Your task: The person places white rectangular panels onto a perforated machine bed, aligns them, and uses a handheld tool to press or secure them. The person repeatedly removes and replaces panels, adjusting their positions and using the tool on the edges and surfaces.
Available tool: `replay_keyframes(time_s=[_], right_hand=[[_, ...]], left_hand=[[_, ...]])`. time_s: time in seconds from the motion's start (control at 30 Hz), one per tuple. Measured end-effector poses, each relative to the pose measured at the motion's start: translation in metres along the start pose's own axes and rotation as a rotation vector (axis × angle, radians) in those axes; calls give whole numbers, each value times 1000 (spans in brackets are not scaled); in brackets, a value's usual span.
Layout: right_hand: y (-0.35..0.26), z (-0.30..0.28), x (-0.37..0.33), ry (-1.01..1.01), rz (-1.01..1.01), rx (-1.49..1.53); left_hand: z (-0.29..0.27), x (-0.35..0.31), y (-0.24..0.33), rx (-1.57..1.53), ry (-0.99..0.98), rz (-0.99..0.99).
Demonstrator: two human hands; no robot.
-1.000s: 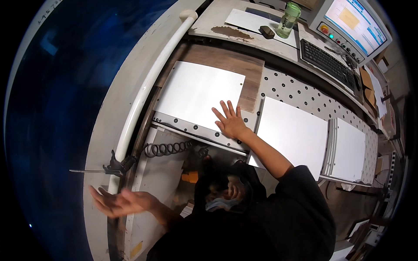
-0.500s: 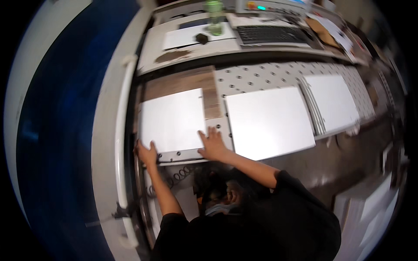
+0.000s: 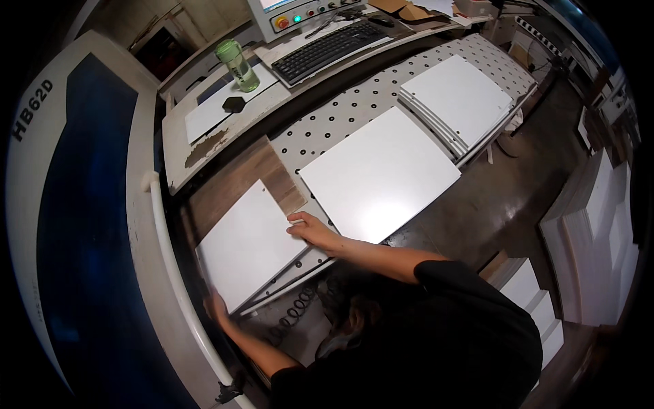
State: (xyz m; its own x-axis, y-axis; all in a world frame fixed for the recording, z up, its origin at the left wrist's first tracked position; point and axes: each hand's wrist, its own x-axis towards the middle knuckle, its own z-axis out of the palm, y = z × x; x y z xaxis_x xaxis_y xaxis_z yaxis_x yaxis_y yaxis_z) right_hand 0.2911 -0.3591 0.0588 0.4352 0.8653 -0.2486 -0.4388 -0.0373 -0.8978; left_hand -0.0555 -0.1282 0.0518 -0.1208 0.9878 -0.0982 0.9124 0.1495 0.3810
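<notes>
From the head camera, a person in a dark top is leaning over a perforated white bench dotted with black holes, inside a dim workshop. The left hand is gripping the near corner of a white panel, its fingers curled around the edge beside a white rail that is running along a large blue and white machine housing. The right hand is lying flat with its fingers spread on the panel's right edge, holding nothing. The panel is resting partly on a brown wooden board. A larger white sheet is lying just beside it, and a stack of white sheets is sitting further right. Behind, a keyboard and a green bottle are standing on a worn counter. A dark concrete floor is showing on the right
</notes>
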Motion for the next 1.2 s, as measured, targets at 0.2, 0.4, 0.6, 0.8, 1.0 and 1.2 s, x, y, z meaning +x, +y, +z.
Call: replay_keyframes(time_s=[0.2,0.4,0.6,0.8,1.0,1.2], right_hand=[[-30,-50,-50,-146,162,327],[-89,-120,-160,-80,165,254],[-81,-201,-205,172,-79,411],[-64,-302,-218,533,-248,498],[-89,-341,-211,702,-517,686],[-91,-316,-177,643,-324,501]], left_hand=[[39,-11,-16,-381,-42,140],[64,-97,121,-726,-123,328],[107,-155,239,-700,-320,496],[163,-238,323,-833,-610,515],[159,-360,370,-864,-861,453],[175,-403,421,-798,-1195,509]])
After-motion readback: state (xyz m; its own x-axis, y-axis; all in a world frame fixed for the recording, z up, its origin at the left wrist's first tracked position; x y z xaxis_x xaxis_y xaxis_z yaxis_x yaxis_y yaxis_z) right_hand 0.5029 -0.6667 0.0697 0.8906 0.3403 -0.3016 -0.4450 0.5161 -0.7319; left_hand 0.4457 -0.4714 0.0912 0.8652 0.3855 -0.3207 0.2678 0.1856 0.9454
